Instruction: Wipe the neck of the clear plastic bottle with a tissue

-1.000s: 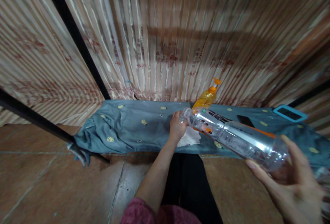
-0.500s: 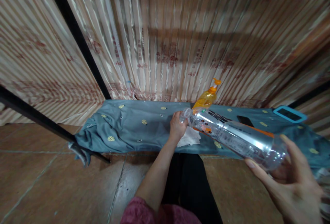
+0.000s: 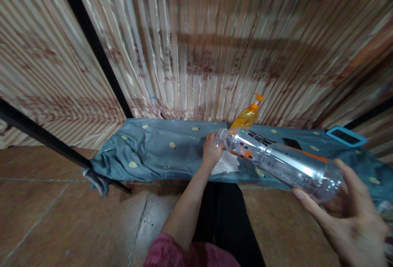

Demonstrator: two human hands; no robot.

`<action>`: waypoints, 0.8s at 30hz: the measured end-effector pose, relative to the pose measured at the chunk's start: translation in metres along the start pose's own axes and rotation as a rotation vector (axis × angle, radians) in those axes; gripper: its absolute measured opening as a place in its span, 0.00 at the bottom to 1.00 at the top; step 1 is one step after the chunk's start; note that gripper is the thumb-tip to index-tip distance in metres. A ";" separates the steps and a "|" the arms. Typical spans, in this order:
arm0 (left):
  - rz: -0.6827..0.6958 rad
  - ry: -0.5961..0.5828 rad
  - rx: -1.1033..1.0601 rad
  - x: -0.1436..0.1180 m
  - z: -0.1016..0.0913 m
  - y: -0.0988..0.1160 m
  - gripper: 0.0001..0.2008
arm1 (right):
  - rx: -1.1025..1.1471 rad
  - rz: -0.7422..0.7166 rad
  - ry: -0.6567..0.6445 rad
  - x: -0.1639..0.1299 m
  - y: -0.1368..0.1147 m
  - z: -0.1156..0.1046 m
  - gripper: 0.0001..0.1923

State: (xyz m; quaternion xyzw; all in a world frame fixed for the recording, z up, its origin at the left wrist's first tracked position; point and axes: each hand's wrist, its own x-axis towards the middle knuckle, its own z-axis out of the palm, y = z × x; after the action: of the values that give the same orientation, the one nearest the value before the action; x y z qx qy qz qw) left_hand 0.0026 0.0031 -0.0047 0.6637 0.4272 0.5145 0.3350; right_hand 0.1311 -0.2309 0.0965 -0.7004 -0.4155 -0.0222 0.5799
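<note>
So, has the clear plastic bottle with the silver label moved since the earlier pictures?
No, the clear bottle shows no visible shift: its shoulder still overlaps the lower part of the orange-topped yellow plastic pump bottle, as before.

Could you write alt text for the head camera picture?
A clear plastic bottle is held slantwise, left hand at its neck, right hand at its base, above a patterned blue-grey cloth. Behind it is a yellow pump bottle.

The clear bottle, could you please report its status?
Left hand, right hand gripping clear bottle, opposite ends. Bottle slanted, neck leftward. Pump bottle partly hidden behind it.
</note>
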 end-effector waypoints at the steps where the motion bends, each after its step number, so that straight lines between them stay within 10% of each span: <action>1: 0.002 0.002 -0.005 0.000 0.000 0.000 0.13 | -0.006 -0.006 -0.003 0.000 -0.001 0.000 0.55; 24: -0.004 -0.009 -0.036 0.000 -0.002 0.003 0.12 | 0.000 -0.113 -0.039 0.003 0.013 -0.004 0.54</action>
State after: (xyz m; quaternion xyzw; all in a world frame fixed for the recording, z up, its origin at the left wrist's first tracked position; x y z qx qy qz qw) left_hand 0.0012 0.0021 -0.0018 0.6590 0.4176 0.5186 0.3498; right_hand 0.1423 -0.2322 0.0887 -0.6762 -0.4658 -0.0413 0.5693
